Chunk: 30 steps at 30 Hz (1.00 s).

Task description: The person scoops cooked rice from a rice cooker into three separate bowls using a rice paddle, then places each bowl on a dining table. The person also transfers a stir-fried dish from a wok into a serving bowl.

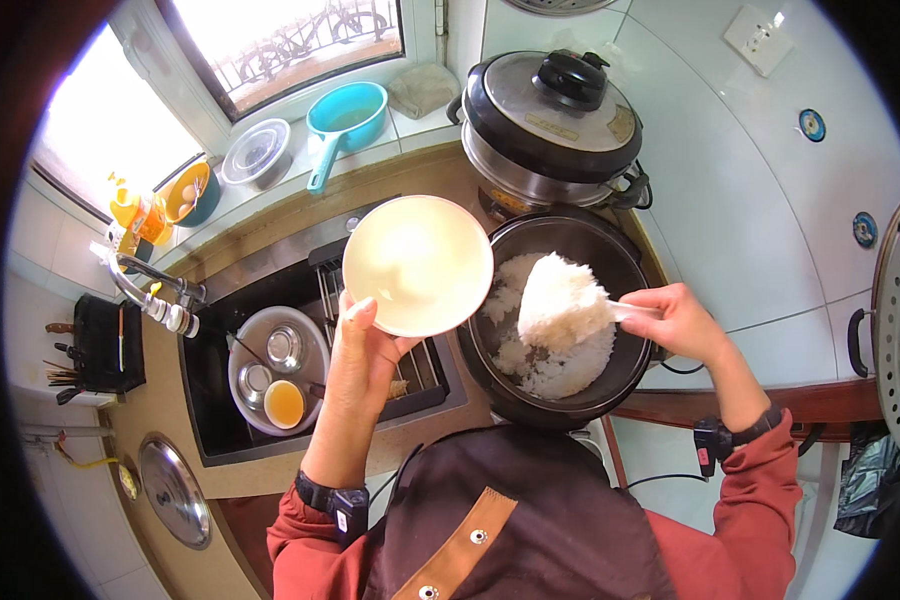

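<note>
My left hand holds a cream-coloured bowl by its lower rim, its bare inside facing the camera. A white rice paddle's handle is gripped in my right hand. Heaped on the paddle is a large mound of cooked rice, which hides most of the blade. It is above a dark round pot with more white rice inside. The bowl is to the left of the mound, and they are apart.
Behind the pot stands a lidded electric cooker. At left, a black sink holds a grey basin with metal bowls, under a faucet. A blue dipper rests on the windowsill. A metal lid lies on the counter.
</note>
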Available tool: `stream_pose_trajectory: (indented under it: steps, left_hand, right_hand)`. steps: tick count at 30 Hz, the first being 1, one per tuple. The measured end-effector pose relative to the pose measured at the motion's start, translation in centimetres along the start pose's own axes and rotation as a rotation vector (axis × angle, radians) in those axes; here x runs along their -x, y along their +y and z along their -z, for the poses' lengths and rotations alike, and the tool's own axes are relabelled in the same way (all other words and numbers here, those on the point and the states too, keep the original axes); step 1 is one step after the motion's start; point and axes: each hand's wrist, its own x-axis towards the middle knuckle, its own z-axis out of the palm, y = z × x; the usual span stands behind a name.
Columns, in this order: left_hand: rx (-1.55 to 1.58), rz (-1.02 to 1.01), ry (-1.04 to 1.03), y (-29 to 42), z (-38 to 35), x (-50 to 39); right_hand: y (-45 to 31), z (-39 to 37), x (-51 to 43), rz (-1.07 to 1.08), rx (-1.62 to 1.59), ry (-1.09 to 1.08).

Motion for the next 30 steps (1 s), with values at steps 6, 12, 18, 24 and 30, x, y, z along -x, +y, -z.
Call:
stream_pose_trajectory:
  steps: [6,12,18,24,30]
  left_hand:
    - [-0.231,0.067,0.021,-0.6,-4.3,0.0]
    - [-0.131,0.249,-0.096,-3.7,-8.2,0.5]
    - [0.064,0.294,-0.114,-5.0,-8.5,0.9]
    - [0.057,0.269,-0.149,-4.7,-7.9,1.1]
    - [0.058,0.264,-0.153,-4.8,-8.0,1.2]
  right_hand:
    - [-5.3,2.8,4.8,0.151,0.094,0.250]
    - [-6.5,0.0,5.0,0.559,1.010,0.598]
    - [-6.4,-0.9,5.1,0.628,1.103,0.658]
    - [-9.2,0.5,7.8,0.475,0.908,0.497]
    - [-8.5,-1.8,5.1,0.476,0.891,0.395]
